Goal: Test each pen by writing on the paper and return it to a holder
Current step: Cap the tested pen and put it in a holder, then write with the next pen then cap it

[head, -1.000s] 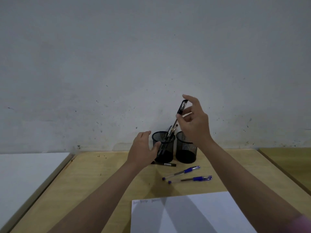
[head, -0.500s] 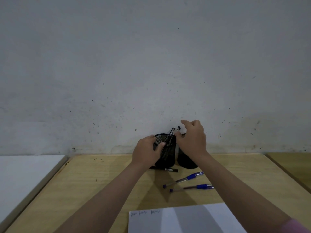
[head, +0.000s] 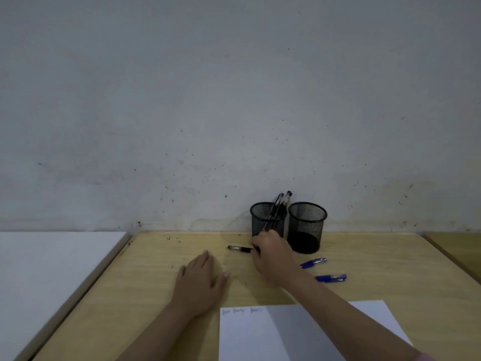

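Two black mesh holders stand at the back of the wooden table against the wall. The left holder [head: 260,220] has black pens [head: 280,201] leaning in it; the right holder [head: 307,225] looks empty. My right hand [head: 270,256] sits in front of the left holder, fingers curled round one end of a black pen [head: 239,248] lying on the table. My left hand [head: 200,280] rests flat on the table, fingers straight. Two blue pens [head: 313,263] [head: 331,278] lie right of my right hand. The white paper [head: 244,334] with a few written marks lies near me.
A white surface [head: 52,269] adjoins the wooden table [head: 145,282] on the left. Another wooden table edge [head: 463,251] shows at far right. The grey wall rises directly behind the holders.
My right hand left a black pen in the left holder and came down to the black pen on the table. My left hand let go of the holder and moved down flat onto the table.
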A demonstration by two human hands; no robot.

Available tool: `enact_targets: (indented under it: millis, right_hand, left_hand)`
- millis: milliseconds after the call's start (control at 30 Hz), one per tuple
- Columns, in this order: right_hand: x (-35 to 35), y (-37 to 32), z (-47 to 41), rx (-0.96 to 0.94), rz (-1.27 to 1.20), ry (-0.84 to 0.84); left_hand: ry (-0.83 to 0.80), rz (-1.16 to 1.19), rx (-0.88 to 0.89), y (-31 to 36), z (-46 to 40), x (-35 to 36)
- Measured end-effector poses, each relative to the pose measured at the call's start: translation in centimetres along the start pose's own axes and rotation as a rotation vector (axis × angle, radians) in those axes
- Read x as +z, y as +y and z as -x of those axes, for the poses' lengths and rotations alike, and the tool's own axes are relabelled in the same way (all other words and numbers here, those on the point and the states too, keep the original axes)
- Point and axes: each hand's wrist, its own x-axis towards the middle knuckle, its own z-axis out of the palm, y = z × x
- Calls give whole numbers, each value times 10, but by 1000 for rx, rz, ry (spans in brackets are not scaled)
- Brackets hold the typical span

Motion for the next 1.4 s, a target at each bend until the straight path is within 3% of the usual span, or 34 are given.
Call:
enact_targets:
  millis: [233, 467, 567, 633, 900, 1133, 1233, 1333, 1400]
  right_hand:
    - [21, -17, -9, 82, 119, -164]
    - [18, -18, -2, -45, 128, -157]
    - [13, -20, 8, -152, 88, -96]
    - [5, -25, 16, -222, 58, -21]
    - [-35, -40, 36, -351, 128, 128]
    - [-60, -48, 54, -351, 1, 325]
    - [-71, -55, 70, -261, -258, 490]
    - [-79, -66, 83, 46, -599, 585]
    - [-88, -73, 85, 265, -825, 528]
  left_hand:
    - [83, -7, 6, -3, -3, 4]
    - [178, 119, 28, -2, 0, 4]
    - [369, 238, 202, 3, 10, -1]
    - [412, 291, 241, 10, 17, -6]
    - [405, 602, 153, 36, 50, -17]
    - [503, 618, 183, 52, 71, -48]
    - [546, 664, 189, 56, 77, -59]
    - [565, 720, 175, 60, 83, -67]
    - [559, 738, 195, 64, 88, -71]
